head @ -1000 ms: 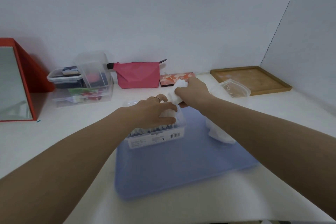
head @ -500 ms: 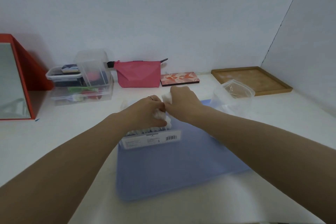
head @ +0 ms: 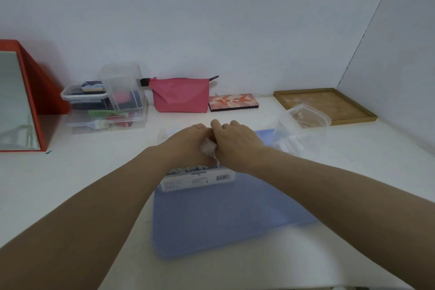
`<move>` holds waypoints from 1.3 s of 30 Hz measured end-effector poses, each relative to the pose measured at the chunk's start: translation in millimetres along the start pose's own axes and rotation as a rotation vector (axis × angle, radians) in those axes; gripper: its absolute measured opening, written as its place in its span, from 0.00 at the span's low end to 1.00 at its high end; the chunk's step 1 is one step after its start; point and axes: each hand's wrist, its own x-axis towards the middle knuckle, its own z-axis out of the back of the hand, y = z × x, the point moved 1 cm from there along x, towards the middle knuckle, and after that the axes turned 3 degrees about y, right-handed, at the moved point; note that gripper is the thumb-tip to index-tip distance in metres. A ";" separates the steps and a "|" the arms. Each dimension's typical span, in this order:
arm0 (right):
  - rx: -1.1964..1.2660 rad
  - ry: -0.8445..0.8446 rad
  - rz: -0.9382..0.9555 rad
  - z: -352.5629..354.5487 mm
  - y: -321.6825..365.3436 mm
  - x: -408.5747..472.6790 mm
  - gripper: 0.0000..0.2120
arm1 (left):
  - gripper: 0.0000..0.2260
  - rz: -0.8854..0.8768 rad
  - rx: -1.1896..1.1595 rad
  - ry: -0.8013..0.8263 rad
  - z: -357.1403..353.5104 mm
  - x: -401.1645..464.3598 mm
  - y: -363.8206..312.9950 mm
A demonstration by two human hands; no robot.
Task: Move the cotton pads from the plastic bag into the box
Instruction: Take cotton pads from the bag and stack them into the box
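A clear plastic box [head: 197, 180] with a white barcode label stands on the far part of a blue mat [head: 223, 216]. Both my hands meet right above it. White cotton pads [head: 208, 147] bulge between them. My left hand [head: 186, 146] curls over the pads from the left and my right hand [head: 237, 142] grips them from the right. The inside of the box is mostly hidden under my hands. An open clear plastic bag [head: 303, 125] stands to the right, with some white pads at its bottom.
Along the back wall are stacked clear storage boxes [head: 106, 106], a pink pouch [head: 180, 96], a floral palette [head: 233, 102] and a wooden tray [head: 326, 105]. A red-framed mirror [head: 20, 99] stands at the left. White tabletop lies around the mat.
My right hand brought a bunch of cotton pads leftward to the box and met my left hand over it. The plastic bag, freed, now stands upright at the right.
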 end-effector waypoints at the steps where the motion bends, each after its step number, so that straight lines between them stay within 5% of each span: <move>1: 0.051 0.012 -0.001 0.2 -2.9 -1.5 0.13 | 0.24 0.014 -0.006 -0.009 -0.7 0.1 0.4; 7: 0.091 0.047 0.049 -6.0 -13.2 -7.4 0.08 | 0.32 0.127 -0.087 -0.033 -4.5 -1.3 -0.7; 12: 0.254 0.011 -0.035 0.8 -19.0 -7.8 0.18 | 0.31 0.171 0.038 -0.076 -8.9 3.8 -8.2; 21: 0.063 -0.035 0.321 0.3 -39.2 -20.2 0.16 | 0.32 0.199 0.215 -0.088 -15.0 4.9 -10.2; 29: 0.105 0.344 0.146 -6.8 -29.9 -23.8 0.28 | 0.28 0.209 0.242 -0.095 -13.4 3.2 -16.8; 35: 0.055 0.197 0.154 -2.5 -22.8 -35.1 0.30 | 0.27 0.221 0.247 -0.089 -11.0 -0.8 -22.6; 39: 0.044 0.253 0.138 -6.8 -22.4 -44.6 0.31 | 0.27 0.225 0.319 -0.050 -10.9 -1.5 -22.1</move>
